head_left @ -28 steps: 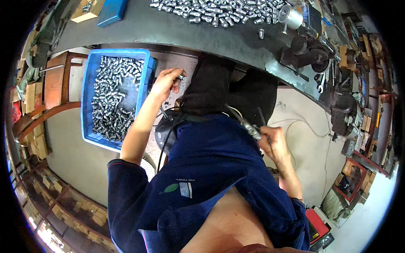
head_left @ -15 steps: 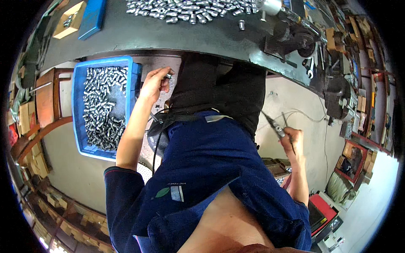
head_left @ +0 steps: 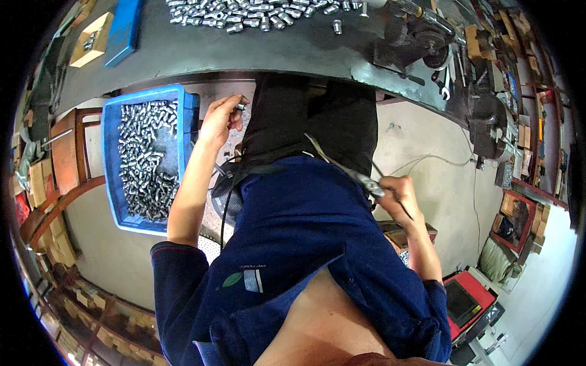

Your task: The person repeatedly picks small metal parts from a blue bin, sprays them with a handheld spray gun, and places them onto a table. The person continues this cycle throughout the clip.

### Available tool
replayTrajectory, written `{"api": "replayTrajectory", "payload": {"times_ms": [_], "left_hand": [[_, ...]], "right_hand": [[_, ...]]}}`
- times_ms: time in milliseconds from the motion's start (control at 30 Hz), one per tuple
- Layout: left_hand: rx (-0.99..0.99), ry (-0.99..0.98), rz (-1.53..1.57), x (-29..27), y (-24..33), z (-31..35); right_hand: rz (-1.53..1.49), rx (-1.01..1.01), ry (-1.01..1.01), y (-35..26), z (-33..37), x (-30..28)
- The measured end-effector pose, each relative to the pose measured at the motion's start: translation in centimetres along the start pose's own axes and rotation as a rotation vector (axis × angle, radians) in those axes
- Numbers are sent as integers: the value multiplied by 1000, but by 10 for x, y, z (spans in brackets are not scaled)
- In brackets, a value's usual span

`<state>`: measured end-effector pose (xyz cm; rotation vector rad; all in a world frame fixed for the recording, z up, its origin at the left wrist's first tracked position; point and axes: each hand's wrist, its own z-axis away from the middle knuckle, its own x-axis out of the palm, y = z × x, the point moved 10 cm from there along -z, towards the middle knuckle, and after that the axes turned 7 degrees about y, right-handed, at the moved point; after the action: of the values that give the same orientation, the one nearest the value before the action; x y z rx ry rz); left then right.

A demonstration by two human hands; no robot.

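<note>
My left hand (head_left: 220, 119) is raised just right of a blue plastic crate (head_left: 110, 165), its fingers pinching a small shiny metal fitting (head_left: 241, 107). Inside the crate lie many similar metal fittings (head_left: 143, 128), with a bare patch toward the right side. My right hand (head_left: 398, 196) is closed around a slim hand tool (head_left: 370, 185) with a silver body. The tool's long tapered end points up and left across my lap, blurred by motion. A thin dark rod also runs through that fist; the tool's kind I cannot make out.
Ahead, a dark workbench (head_left: 201, 58) carries a heap of fittings (head_left: 262, 13), a lone fitting (head_left: 337, 27), a wooden box (head_left: 90, 41), a blue case (head_left: 124, 32), a geared machine (head_left: 421, 43) and a wrench (head_left: 447, 84). A wooden chair (head_left: 67, 152) stands left, a red machine (head_left: 467, 299) lower right.
My right hand has swung left and inward, bringing the tool from beside my thigh to over my lap. My left hand keeps its fitting in nearly the same place.
</note>
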<state>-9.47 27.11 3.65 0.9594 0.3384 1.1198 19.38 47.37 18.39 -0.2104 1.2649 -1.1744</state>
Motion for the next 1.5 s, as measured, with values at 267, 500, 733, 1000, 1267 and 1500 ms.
{"api": "replayTrajectory", "payload": {"times_ms": [267, 500, 733, 1000, 1267, 1500], "left_hand": [[28, 39, 32, -25, 5, 9], [29, 47, 44, -26, -2, 11], [38, 62, 54, -29, 1, 10], [49, 100, 73, -39, 8, 20], [37, 54, 104, -31, -2, 18], [-192, -127, 51, 19, -46, 32]], "right_hand": [[80, -254, 49, -40, -43, 15], [-55, -322, -93, -45, -48, 38], [-34, -492, -282, -75, -49, 67], [81, -598, -243, -88, -54, 77], [57, -487, -148, -77, -60, 73], [11, -404, 60, -71, -59, 44]]}}
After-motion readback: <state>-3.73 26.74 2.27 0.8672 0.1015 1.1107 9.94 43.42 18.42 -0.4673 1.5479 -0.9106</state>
